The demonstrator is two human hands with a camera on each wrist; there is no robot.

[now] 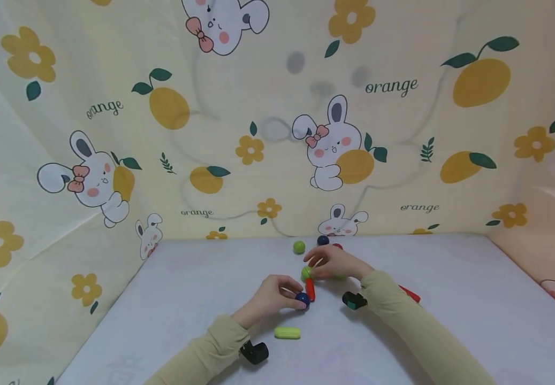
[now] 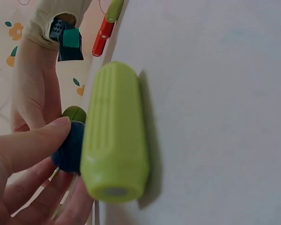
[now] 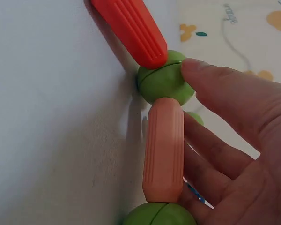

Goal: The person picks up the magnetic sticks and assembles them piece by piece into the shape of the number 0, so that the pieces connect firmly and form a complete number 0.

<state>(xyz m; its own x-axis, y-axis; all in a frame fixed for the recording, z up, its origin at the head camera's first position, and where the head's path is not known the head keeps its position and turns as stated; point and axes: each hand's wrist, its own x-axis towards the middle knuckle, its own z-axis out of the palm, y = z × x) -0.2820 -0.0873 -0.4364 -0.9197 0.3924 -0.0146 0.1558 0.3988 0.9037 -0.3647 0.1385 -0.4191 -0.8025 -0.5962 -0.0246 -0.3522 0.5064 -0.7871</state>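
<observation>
Left hand: I'm seeing the left hand (image 1: 274,294) pinching a blue ball (image 1: 302,300) between its thumb and fingers.
Right hand: The right hand (image 1: 337,263) is holding a green ball (image 3: 161,82), with its thumb pressing on the side and its other fingers curling behind.
Red stick: The red stick (image 1: 310,289) is poking out of the green ball, and its other end is lying by the blue ball. I can't quite tell if those two are joining.
Peach stick: The peach stick (image 3: 164,150) is sticking to the green ball too, and a second green ball (image 3: 159,216) is sitting at its far end.
Lime stick: The lime stick (image 1: 287,333) is lying alone on the white surface (image 1: 195,299), near the left hand.
Other red stick: Another red stick (image 1: 409,293) is peeking out past the right sleeve (image 1: 402,315).
Back balls: A lone green ball (image 1: 298,247), a dark blue ball (image 1: 322,240) and a red ball (image 1: 337,246) are resting near the bunny cloth (image 1: 238,198).
</observation>
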